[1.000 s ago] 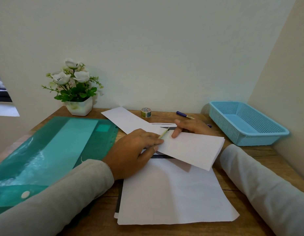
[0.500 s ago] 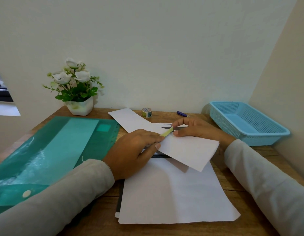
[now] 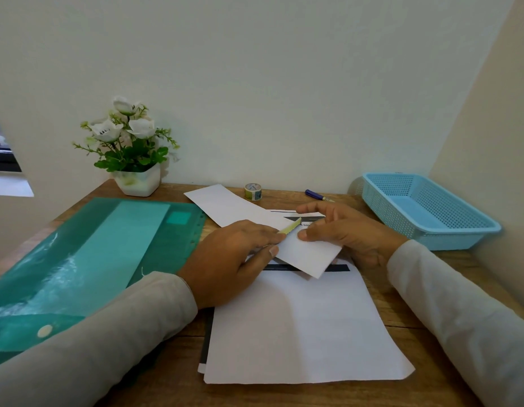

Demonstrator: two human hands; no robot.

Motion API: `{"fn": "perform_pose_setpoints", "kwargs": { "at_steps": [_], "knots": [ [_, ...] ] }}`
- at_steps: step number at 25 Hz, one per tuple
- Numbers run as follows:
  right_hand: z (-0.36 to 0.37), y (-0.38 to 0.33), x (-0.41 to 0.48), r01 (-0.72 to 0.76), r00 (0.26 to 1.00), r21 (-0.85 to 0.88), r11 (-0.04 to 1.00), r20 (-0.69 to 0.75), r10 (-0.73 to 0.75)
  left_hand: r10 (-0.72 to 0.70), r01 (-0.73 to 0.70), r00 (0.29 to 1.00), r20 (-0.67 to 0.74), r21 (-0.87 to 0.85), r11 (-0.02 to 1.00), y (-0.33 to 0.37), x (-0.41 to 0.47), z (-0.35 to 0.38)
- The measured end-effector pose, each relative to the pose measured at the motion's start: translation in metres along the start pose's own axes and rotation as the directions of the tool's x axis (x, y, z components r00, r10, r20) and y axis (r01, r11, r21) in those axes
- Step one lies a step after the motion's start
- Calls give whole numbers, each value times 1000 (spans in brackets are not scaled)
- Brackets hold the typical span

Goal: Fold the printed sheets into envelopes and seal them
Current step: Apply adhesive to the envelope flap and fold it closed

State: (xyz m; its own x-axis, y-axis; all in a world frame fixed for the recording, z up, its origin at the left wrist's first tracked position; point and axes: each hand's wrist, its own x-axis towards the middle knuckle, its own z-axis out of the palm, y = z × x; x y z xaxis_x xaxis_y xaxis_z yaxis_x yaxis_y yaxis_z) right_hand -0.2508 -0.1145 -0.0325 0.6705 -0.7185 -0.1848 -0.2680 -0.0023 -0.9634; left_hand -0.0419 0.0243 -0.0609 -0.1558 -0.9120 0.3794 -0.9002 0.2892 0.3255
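Note:
A white folded sheet point(image 3: 307, 254) lies slantwise on a stack of printed sheets point(image 3: 299, 327) in the middle of the wooden desk. My left hand point(image 3: 231, 259) rests on the folded sheet and pinches a short yellow-green tape strip point(image 3: 291, 226) at its fingertips, the strip pointing up and right. My right hand point(image 3: 346, 230) covers the right end of the folded sheet, with its thumb on the paper and its loosely curved fingers arched just beyond the strip's tip. A dark printed band shows under the folded sheet.
A small tape roll point(image 3: 253, 191) and a blue pen point(image 3: 313, 195) lie at the back by the wall. A light blue plastic basket point(image 3: 448, 239) stands at the right. A green plastic folder point(image 3: 93, 259) covers the left side, behind it a potted white flower point(image 3: 131, 148).
My right hand has slid left along the folded sheet toward the tape strip and spread its fingers around the strip's tip. My left hand has stayed put with the strip.

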Motion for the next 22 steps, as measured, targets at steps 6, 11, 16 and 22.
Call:
{"fn": "perform_pose_setpoints", "kwargs": {
  "at_steps": [6, 11, 16, 22],
  "knots": [
    [-10, -6, -10, -87, 986, -8, 996, 141, 88, -35, 36, 999, -15, 44, 998, -3, 0, 2],
    [-17, -8, -14, -94, 972, 30, 995, 220, 85, -1, 1, 999, -42, 9, 1000, -3, 0, 3],
    [11, -2, 3, 11, 999, 76, 997, 40, -14, 59, -59, 996, -63, -3, 998, 1, -1, 2],
    [9, -5, -6, 94, 994, 156, 983, 41, -101, 20, -22, 995, -98, -20, 1000, -4, 0, 5]
  ]
}}
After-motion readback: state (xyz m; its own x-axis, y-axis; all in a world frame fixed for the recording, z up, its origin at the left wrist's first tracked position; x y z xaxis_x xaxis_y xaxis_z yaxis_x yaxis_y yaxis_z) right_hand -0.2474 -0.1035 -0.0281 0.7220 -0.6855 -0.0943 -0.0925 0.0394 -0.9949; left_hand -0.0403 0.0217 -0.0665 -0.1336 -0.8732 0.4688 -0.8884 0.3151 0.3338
